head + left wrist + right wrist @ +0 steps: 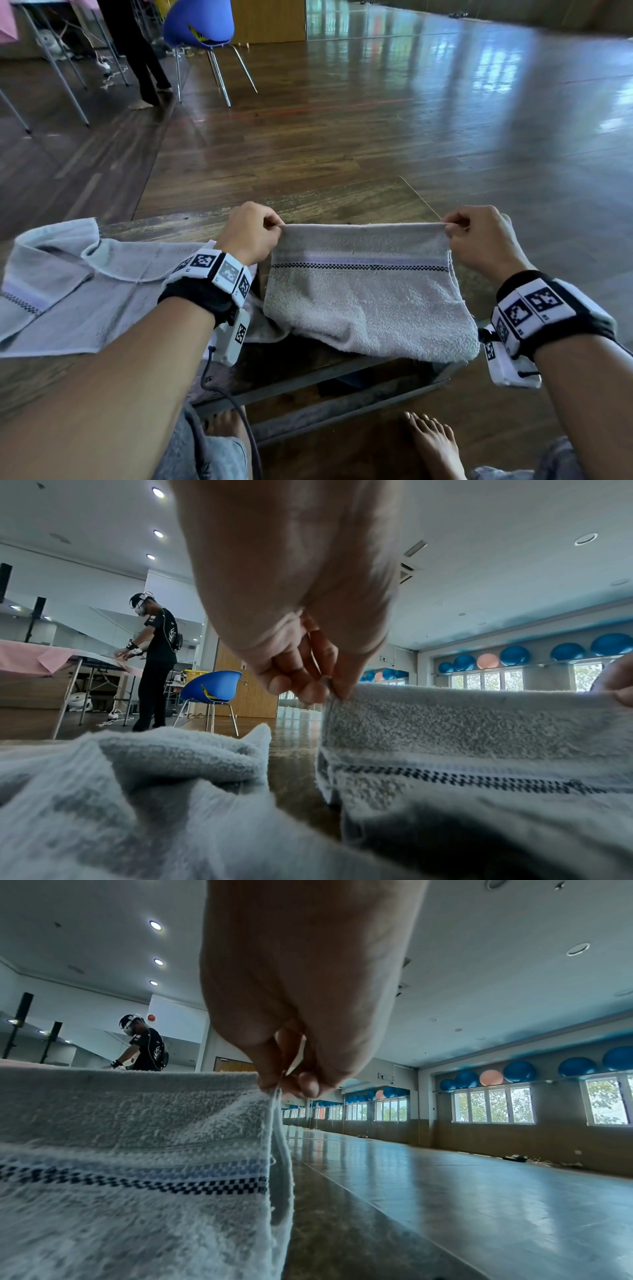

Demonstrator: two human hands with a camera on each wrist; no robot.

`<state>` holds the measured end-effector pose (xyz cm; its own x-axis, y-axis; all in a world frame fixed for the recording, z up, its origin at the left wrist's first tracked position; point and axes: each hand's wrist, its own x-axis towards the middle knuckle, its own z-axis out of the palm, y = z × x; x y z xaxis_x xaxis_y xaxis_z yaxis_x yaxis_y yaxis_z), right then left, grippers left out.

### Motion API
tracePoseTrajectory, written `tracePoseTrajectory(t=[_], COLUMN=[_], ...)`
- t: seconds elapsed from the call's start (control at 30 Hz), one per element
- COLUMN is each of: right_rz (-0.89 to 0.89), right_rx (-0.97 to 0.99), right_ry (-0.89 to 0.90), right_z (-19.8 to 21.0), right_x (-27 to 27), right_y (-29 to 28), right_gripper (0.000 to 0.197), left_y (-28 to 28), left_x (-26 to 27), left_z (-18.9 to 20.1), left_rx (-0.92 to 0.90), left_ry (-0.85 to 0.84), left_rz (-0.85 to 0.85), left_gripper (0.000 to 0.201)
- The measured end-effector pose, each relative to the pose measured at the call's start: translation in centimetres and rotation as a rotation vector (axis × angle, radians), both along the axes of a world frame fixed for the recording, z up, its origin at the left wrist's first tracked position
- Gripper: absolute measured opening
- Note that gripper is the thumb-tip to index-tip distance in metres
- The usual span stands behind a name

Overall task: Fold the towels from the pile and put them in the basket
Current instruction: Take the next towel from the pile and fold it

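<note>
The table (164, 224) is low, with a dark, worn wooden top and a metal frame under its near edge; it stands on a glossy plank floor (376, 120) that mirrors the windows. On it, the left hand (250, 233) and the right hand (479, 236) each pinch an upper corner of a grey towel (366, 301), thumb and fingertips clamped on the cloth, so that its top edge is stretched level between them and lifted off the table while its lower part rests on the top. A pale violet band and a dark checked stripe run across the towel below the held edge. A second towel (68, 284) lies loosely spread and rumpled on the left of the table, just beside the first, partly under the left wrist. Beyond the table, at the far left, a blue chair (200, 27) on thin metal legs stands near a person (156, 656) bent over a pink-covered table (31, 656). The left wrist view shows a white ceiling with round lights, and blue and pink balls (514, 656) lined on a shelf above a row of windows (493, 1107).
</note>
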<state>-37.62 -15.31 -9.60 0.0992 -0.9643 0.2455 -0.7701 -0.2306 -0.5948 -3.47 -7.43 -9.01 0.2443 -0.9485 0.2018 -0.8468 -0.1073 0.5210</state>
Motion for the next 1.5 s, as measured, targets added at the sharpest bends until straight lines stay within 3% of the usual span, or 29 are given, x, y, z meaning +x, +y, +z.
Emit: tracePoseTrajectory(t=[0.1,0.17,0.33,0.43,0.53,0.67,0.83,0.93,1.03,1.1,1.17,1.23,1.3,1.4,1.5], right_rz=[-0.017,-0.04,-0.068,-0.036,0.012,0.047,0.093,0.145,0.269,0.375,0.428,0.347,0.184,0.138,0.357], right_rx=[0.063,0.063,-0.04,-0.112,-0.222,-0.363,-0.218,-0.025,0.228,0.465,0.613,0.573,0.423,0.219,0.183], right_ry=[-0.024,-0.084,-0.31,-0.407,-0.484,-0.517,-0.455,-0.111,0.299,0.499,0.593,0.651,0.701,0.617,0.438], right_z=[0.3,0.8,5.0,8.9,13.0,15.8,13.0,8.9,4.5,2.6,1.5,0.8,0.2,-0.4,-1.2], right_x=[0.1,0.1,-0.5,-0.9,-0.9,-1.6,-3.2,-4.6,-5.7,-5.7,-5.3,-4.9,-4.3,-2.4,0.6], right_y=[-0.2,-0.5,-2.1,-3.4,-3.2,-1.5,1.6,3.7,6.0,7.2,7.9,7.9,7.4,6.3,4.8], right_gripper=[0.024,0.019,0.013,0.009,0.02,0.023,0.023,0.025,0.021,0.011,0.01,0.031,0.04,0.029,0.011], left_y=[-0.1,-0.3,-0.9,-1.1,-0.6,1.1,4.0,5.7,7.5,8.1,7.8,6.7,5.2,2.5,-1.0], left_x=[-0.1,-0.3,0.0,0.2,0.1,-0.6,-1.4,-1.6,-1.9,-2.1,-2.0,-1.8,-1.7,-1.7,-1.6], left_z=[0.4,1.1,6.0,10.4,14.8,17.6,14.5,9.8,4.3,1.4,-0.1,-0.5,-0.5,-0.8,-1.3], left_rx=[-0.006,-0.043,-0.256,-0.326,-0.466,-0.631,-0.501,-0.246,0.201,0.489,0.629,0.603,0.478,0.373,0.4], left_ry=[0.029,0.134,0.368,0.343,0.257,0.159,0.12,-0.033,-0.134,-0.125,-0.04,0.053,0.05,0.026,0.074], left_rz=[0.019,0.027,0.017,-0.025,-0.046,-0.063,-0.084,-0.151,-0.307,-0.416,-0.49,-0.425,-0.307,-0.156,0.002], left_gripper=[0.015,0.015,0.02,0.018,0.01,0.008,0.009,0.01,0.008,0.003,0.021,0.039,0.042,0.02,0.028])
